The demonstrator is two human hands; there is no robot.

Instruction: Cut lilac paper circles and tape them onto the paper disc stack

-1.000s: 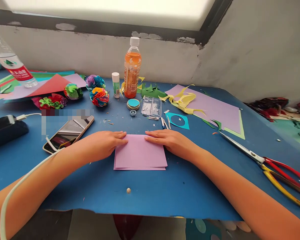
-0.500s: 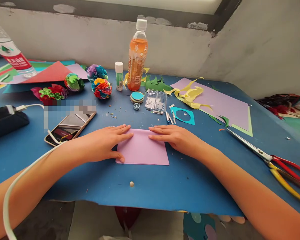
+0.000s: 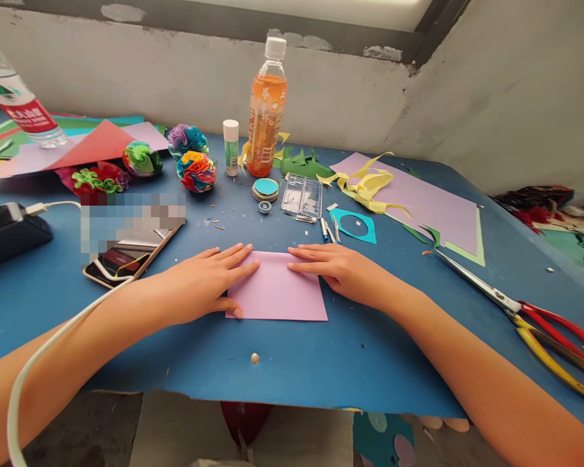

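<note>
- Lying near the middle of the worktop's (image 3: 189, 366) near edge, the purple paper (image 3: 282, 295) sits flat between the person's two hands.
- The left hand (image 3: 211, 282) has its fingers spread apart, fingertips at the paper's far-left part and thumb on its near-left corner; it grips nothing.
- The right hand (image 3: 350, 269) reaches over the far-right part, fingers stretched out with a slim gap between the front two, resting on the paper rather than clamped.
- A second ago two layers showed at the paper's near edge, one jutting out under the other; now they read as one line there. The left thumb, out of sight then, has come out onto the corner. The layers therefore seem better squared, with that corner steadied.
- Fingers cover stretches of the paper's far edge, so whether it is a fold or two loose edges cannot be told. The right thumb is hard to make out.
- Toward the worktop's left side, a blurred patch hides part of the phone (image 3: 124, 254). Farther left, the water bottle (image 3: 26, 117) is cut off at its top.
- Near the worktop's right edge, the scissors' (image 3: 506, 303) handles run out of view.
</note>
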